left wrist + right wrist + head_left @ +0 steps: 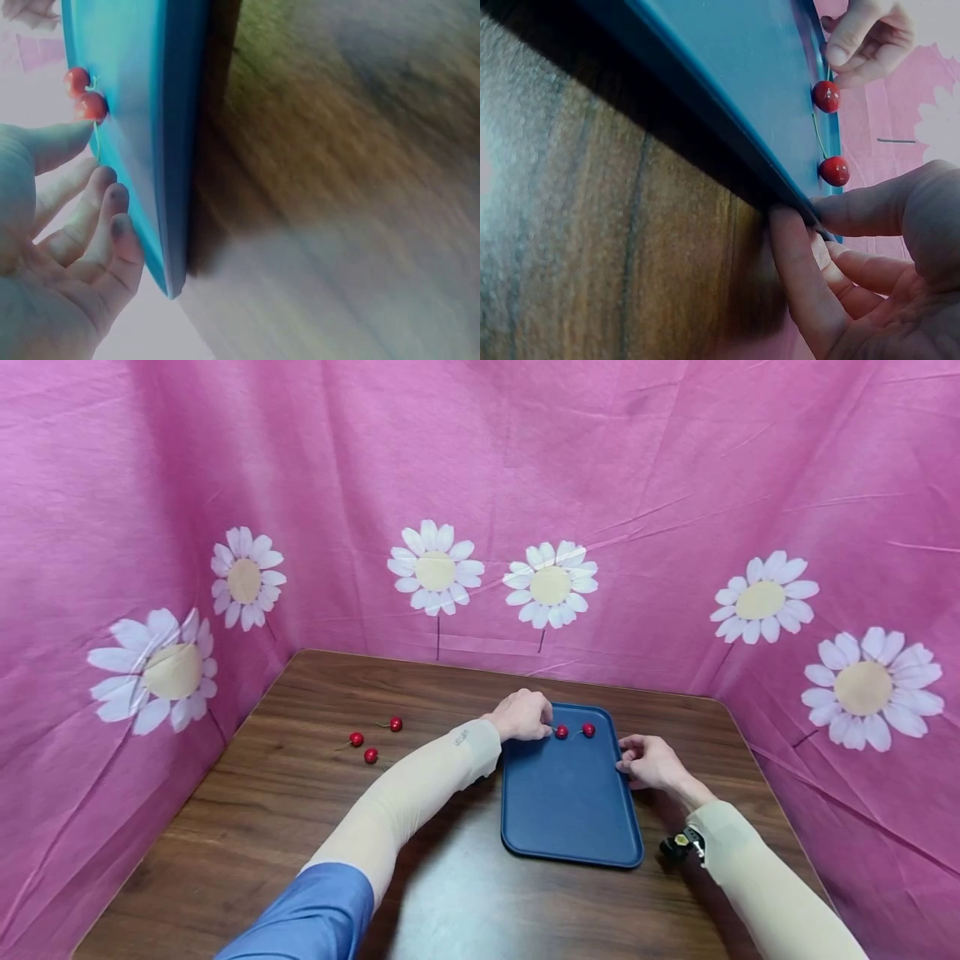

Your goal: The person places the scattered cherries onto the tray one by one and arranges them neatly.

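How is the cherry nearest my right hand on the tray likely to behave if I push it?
The cherry will probably roll, perhaps unevenly: it is round, but a thin stem sticks out of it. The tray has raised edges, which would likely check a gentle roll. Its glossy skin suggests the cherry may be slippery to grip.

The tray [570,806] looks like smooth plastic with a soft, low sheen. The 5 cherries [371,756] have smooth, glossy skins. The table [225,827] is wood-grained, shiny where light pools on it. The pink backdrop [480,452] is creased cloth; the 2 cream sleeves [412,797] look matt and stretchy, the blue sleeve [315,906] smooth cloth.
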{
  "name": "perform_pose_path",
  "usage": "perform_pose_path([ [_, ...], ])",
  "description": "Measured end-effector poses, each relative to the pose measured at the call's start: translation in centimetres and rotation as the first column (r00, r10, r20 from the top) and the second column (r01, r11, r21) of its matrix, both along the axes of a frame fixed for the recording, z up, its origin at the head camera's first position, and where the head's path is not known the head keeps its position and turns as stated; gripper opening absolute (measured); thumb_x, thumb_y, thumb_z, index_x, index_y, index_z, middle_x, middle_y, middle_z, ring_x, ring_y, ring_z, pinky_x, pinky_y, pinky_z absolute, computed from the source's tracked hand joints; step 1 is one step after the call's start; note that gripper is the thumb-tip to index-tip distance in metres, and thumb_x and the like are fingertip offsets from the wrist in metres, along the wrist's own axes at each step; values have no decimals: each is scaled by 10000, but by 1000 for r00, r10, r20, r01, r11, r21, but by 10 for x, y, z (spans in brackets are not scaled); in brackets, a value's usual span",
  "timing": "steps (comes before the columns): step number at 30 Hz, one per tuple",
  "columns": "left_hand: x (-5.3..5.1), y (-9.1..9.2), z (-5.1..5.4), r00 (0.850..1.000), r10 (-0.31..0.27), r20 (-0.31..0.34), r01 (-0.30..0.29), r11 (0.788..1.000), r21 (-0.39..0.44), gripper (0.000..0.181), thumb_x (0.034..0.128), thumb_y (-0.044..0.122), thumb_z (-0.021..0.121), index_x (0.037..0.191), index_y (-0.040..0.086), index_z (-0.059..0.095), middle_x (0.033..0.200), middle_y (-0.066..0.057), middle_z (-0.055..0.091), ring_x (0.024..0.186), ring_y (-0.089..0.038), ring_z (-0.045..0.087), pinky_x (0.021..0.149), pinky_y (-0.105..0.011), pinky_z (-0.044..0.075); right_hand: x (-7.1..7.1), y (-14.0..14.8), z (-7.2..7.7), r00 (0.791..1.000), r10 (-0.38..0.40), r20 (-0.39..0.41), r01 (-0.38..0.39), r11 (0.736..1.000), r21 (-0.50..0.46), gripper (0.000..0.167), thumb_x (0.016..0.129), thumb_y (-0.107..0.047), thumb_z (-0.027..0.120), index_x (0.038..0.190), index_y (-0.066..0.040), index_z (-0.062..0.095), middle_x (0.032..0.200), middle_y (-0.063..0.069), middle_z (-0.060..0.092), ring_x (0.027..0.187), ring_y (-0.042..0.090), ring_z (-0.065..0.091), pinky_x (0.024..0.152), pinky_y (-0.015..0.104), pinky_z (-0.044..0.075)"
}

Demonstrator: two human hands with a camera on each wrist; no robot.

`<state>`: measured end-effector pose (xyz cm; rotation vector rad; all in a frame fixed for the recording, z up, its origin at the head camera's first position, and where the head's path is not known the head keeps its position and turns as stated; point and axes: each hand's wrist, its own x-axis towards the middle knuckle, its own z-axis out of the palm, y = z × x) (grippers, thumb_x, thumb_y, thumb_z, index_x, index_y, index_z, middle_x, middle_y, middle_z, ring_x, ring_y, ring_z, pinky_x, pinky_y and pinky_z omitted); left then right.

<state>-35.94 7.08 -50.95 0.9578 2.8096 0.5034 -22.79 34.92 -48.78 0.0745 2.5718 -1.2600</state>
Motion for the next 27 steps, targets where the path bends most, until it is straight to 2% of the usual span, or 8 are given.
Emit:
perform_pose_path([
  [2,8,-5,9,1000,-4,-5,4,1000,11,292,978,386,835,1237,250,848,1117,82,840,1031,-100,759,965,-388,631,-1,0,0,1000,-1,-1,1,1000,-6,457,1020,59,693,1435,180,543,933,42,603,845,121,662,737,422,707],
  [5,27,-15,34,1000,2,29,-2,1000,-1,368,1022,348,807,1350,182,802,1200,25,843,1102,-131,770,1011,-329,625,-2,0,-1,1000,1,0,-1,1000,-3,457,1024,57,689,1438,180,540,928,33,597,850,120,661,740,418,706],
  [8,35,-26,44,1000,0,19,0,1000,10,406,1046,337,785,1403,146,766,1203,3,849,1103,-140,777,1021,-326,625,-2,-1,-1,1000,1,2,-1,1000,3,457,1026,56,685,1441,178,537,926,32,594,854,122,661,743,415,706],
  [16,28,-52,49,1000,-3,-12,4,1000,23,436,1054,337,776,1427,112,747,1172,-19,852,1069,-162,781,1017,-366,634,-2,1,1,1000,0,8,0,1000,7,452,1032,63,672,1441,192,529,922,48,599,852,119,669,756,446,711],
  [22,28,-73,50,1000,10,19,-11,998,59,429,1044,319,787,1404,86,766,1254,-74,830,1146,-230,771,1062,-416,625,-3,1,-1,1000,1,5,-2,1000,16,466,1031,49,686,1450,186,534,919,43,598,855,130,668,760,444,712],
  [27,27,-89,51,1000,-4,6,4,999,53,402,1039,327,783,1367,96,785,1291,-66,835,1209,-229,777,1086,-412,615,-3,1,-1,1000,-2,3,2,1000,26,470,1028,50,680,1454,184,536,925,51,602,861,135,669,758,437,711],
])
